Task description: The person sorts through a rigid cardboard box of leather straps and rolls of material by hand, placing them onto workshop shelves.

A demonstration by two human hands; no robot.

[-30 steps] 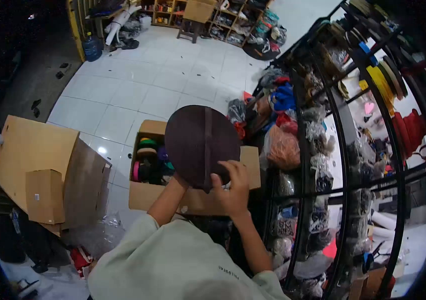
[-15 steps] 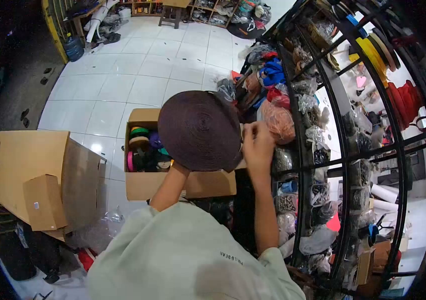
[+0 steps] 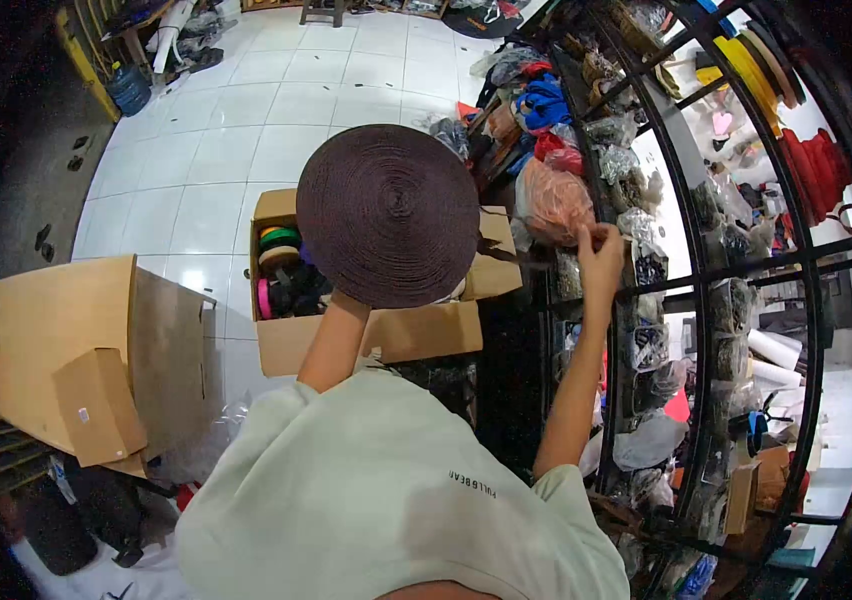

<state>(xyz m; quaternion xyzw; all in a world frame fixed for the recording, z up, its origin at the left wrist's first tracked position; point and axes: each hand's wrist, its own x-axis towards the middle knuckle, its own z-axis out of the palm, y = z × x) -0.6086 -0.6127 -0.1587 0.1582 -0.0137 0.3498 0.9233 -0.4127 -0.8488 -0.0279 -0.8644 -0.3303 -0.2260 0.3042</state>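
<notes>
A large flat coil of dark brown webbing (image 3: 386, 215) is held up in front of me. My left hand (image 3: 349, 304) supports it from below and behind; the coil hides the fingers, and only the wrist and base of the hand show. A short loose end sticks out at the coil's right edge. Out to the right is my right hand (image 3: 600, 252), apart from the coil, with thumb and fingers pinched together. Anything between those fingertips is too small to make out. They are close to an orange-pink plastic bag (image 3: 554, 203).
Behind the coil stands an open cardboard box (image 3: 371, 338) with several coloured rolls. A black metal rack (image 3: 691, 300) of bagged goods runs along my right. Another large carton (image 3: 66, 340) stands at left on the white tiled floor (image 3: 231, 130).
My right hand has moved away from the coil's edge, to the right and slightly up. The coil has risen a little in view and faces me more squarely.
</notes>
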